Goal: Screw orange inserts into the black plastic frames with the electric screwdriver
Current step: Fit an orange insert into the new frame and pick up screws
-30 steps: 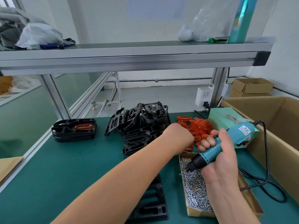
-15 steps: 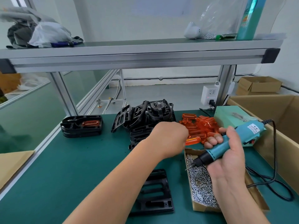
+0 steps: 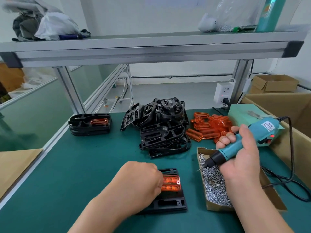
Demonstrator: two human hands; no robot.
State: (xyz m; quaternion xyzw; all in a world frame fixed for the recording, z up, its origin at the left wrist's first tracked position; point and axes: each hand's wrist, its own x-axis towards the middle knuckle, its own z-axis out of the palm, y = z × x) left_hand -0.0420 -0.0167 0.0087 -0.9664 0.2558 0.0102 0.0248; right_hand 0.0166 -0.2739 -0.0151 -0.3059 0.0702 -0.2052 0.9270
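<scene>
Hiding under the left hand (image 3: 141, 180): its fingertips and the left part of the black frame (image 3: 170, 201). Knuckles face up, fingers curl down onto the left end of the orange insert (image 3: 172, 183) and hold it there; the exact pinch is not visible. The insert lies flat in the frame's middle, and the frame lies flat on the green mat (image 3: 75, 165), near centre.

Right hand (image 3: 242, 158) wraps the electric screwdriver (image 3: 235, 146), bit angled down-left over the tray of screws (image 3: 212, 185). Something thin sits at the tip, too small to tell if it is a screw. The tip is apart from the insert, up and to its right, with the tray just beside the frame.

Behind: heap of black frames (image 3: 161, 128); pile of orange inserts (image 3: 207, 130), partly behind the right fingers; finished stack (image 3: 90, 124) far left, insert on top. Both forearms are cut off by the bottom edge. Shelf clutter (image 3: 45, 26) up top is blurry.
</scene>
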